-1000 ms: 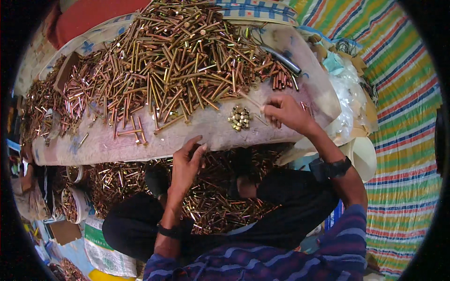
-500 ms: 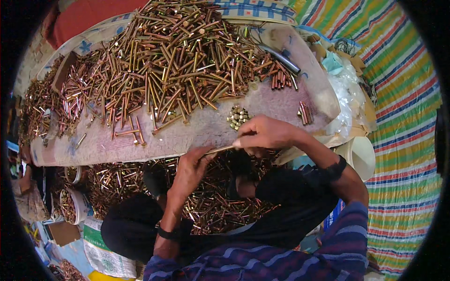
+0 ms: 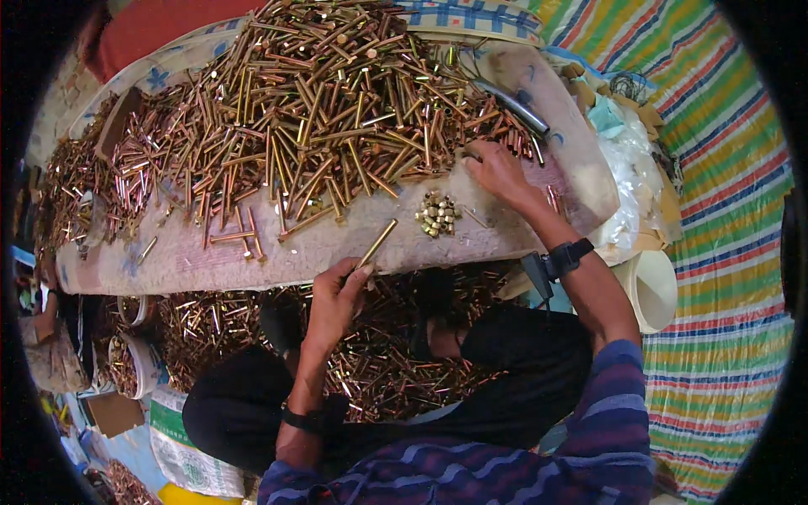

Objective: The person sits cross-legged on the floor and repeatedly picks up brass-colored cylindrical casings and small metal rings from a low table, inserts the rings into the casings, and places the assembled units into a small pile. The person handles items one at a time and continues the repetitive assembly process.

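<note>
My left hand, at the near edge of a cloth-covered padded surface, pinches a long brass-coloured bolt that slants up to the right. My right hand reaches to the right edge of a big heap of bolts, its fingers bent together; whatever they hold is hidden. A small cluster of gold and silver nuts lies between the two hands. Several short metal tubes are just beyond my right fingers, and a thicker silver tube lies behind them.
More bolts cover the ground below, around my legs. A white bucket stands at the right, beside striped sheeting. Clear plastic bags lie past the padded surface. At far left are another white bucket and part of another person.
My right hand has left the bolt and moved up and right to the heap's edge, past the nuts. My left hand still holds the bolt, now tilted more upward.
</note>
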Available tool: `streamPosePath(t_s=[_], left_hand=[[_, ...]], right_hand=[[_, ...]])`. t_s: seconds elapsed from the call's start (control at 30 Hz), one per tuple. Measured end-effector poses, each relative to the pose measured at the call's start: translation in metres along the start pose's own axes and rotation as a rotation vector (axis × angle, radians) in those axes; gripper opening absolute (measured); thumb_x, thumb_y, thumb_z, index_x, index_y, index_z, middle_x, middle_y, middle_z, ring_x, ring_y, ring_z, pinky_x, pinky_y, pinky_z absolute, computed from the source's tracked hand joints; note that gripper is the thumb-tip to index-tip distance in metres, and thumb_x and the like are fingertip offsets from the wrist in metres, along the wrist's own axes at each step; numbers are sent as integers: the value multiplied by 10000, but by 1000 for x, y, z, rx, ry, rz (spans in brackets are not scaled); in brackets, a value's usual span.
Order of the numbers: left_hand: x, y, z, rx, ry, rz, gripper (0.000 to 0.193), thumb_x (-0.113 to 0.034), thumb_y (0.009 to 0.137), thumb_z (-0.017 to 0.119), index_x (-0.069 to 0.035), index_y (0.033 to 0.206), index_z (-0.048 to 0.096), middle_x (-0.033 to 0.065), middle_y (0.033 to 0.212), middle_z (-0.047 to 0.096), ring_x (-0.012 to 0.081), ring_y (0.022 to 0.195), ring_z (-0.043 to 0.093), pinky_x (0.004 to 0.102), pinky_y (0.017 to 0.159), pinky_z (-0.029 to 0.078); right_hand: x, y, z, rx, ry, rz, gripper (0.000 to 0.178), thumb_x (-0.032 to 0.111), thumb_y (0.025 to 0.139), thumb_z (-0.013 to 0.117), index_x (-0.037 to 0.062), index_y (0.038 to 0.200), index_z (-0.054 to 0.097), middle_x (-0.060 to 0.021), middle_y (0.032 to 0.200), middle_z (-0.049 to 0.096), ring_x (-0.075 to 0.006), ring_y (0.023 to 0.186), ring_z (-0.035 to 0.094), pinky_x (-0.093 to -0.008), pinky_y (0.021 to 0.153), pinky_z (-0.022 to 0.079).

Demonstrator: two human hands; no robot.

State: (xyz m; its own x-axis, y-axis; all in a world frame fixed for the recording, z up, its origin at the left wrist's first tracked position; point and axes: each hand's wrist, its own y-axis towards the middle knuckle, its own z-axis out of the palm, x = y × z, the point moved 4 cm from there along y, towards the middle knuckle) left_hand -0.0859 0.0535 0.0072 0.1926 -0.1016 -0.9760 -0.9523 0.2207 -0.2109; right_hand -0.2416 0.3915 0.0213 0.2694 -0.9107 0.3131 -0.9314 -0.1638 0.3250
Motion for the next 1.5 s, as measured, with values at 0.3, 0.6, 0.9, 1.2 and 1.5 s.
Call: streamPosePath(t_s=[0.3,0.6,0.9,1.2,1.5], left_hand=[[-1,-1,0,12,2,-2,287,-280,1014,619,-28,885,661,-36,660,544,59,536,445,255,496,339],[-4,-4,8,13,18,4,214,-201,1015,616,-15,922,668,-40,625,499,58,537,428,265,493,338],[6,-7,6,47,40,53,264,-275,1025,619,-36,1088,711,-21,730,623,46,548,469,229,483,342],[8,-5,2,33,47,10,209,-211,1007,634,-12,1010,699,-28,668,548,64,558,462,262,513,367],[5,-7,5,84,-23,-45,180,-193,997,655,-23,1022,709,-45,674,537,49,538,446,250,489,340]], right_hand=[[-3,-13,-18,129,48,162,353,303,850,696,-35,926,631,-233,886,667,-403,862,653,-482,762,514],[92,-44,-53,416,787,215,235,238,928,722,7,970,726,-36,768,663,-87,651,643,-233,548,509],[154,-68,-41,492,993,384,211,197,967,697,8,1059,717,9,825,658,-57,670,597,-232,579,475],[166,-69,-35,419,1116,393,220,197,968,703,-6,1048,733,8,809,665,-58,665,594,-239,574,493],[167,-71,-32,338,1044,343,253,211,962,716,-26,1048,736,-5,775,667,-55,619,576,-242,545,479]])
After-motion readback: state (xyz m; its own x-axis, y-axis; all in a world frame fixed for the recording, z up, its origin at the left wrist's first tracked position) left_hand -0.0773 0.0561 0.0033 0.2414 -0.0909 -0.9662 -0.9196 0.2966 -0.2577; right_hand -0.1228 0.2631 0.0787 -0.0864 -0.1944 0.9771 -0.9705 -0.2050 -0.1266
